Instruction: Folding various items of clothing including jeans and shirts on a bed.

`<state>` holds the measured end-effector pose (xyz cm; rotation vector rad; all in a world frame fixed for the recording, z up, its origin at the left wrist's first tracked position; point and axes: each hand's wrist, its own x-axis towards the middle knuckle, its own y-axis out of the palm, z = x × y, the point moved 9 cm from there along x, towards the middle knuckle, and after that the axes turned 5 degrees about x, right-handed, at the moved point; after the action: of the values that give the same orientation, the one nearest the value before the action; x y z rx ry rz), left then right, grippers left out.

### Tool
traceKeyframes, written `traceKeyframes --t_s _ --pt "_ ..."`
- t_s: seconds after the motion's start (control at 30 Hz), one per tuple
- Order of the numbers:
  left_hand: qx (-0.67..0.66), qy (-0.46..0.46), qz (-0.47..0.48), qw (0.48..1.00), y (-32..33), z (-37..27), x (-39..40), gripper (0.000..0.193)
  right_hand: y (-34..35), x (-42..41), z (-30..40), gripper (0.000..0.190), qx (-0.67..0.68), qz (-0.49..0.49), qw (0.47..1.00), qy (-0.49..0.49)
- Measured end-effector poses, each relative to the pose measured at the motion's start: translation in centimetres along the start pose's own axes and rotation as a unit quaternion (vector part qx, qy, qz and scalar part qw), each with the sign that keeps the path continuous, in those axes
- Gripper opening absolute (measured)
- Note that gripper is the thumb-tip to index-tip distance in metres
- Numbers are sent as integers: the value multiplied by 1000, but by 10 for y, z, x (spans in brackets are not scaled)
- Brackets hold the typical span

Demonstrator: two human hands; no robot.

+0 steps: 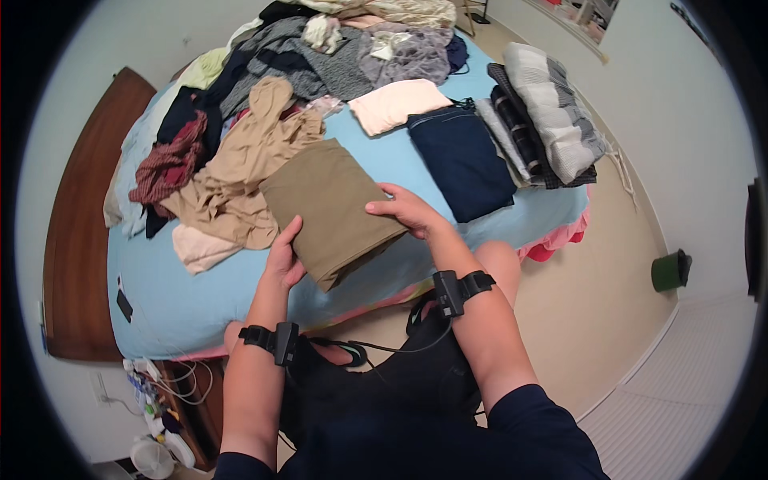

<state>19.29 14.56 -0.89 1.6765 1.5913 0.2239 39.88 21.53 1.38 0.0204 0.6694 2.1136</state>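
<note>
Between my two hands is a folded olive-brown cloth garment [336,207], held above the near edge of the bed. My left hand [284,255] grips its lower left side, thumb on top. On the right side, my right hand [405,210] has its thumb over the fabric and the other fingers partly hidden beneath. A crumpled tan garment [240,180] lies on the bed just beyond my left hand. Beyond my right hand lies a folded navy garment [459,162], and a folded pale pink cloth [396,105] touches its far edge.
Folded clothes, topped by a white-and-grey one [552,108], are stacked at the bed's right end. Loose clothes [312,60] heap across the far side. A wooden headboard [90,222] stands left. Cables [192,384] hang by a cluttered nightstand [207,414]. A green bin [667,272] stands right.
</note>
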Motion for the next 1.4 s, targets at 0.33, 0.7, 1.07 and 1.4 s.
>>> traceKeyframes --t_s 0.33,0.7,1.07,1.4 --pt "7 0 95 995 140 15 123 59 -108 -59 76 50 311 -86 921 -216" --pt "14 -52 148 987 231 77 206 59 -189 -113 86 60 324 -346 787 -395" --pt "28 -51 87 995 227 117 215 55 -132 -172 145 57 -412 -593 615 -316" --pt "126 5 29 992 210 116 215 59 -138 -66 174 40 -638 -425 597 -234"
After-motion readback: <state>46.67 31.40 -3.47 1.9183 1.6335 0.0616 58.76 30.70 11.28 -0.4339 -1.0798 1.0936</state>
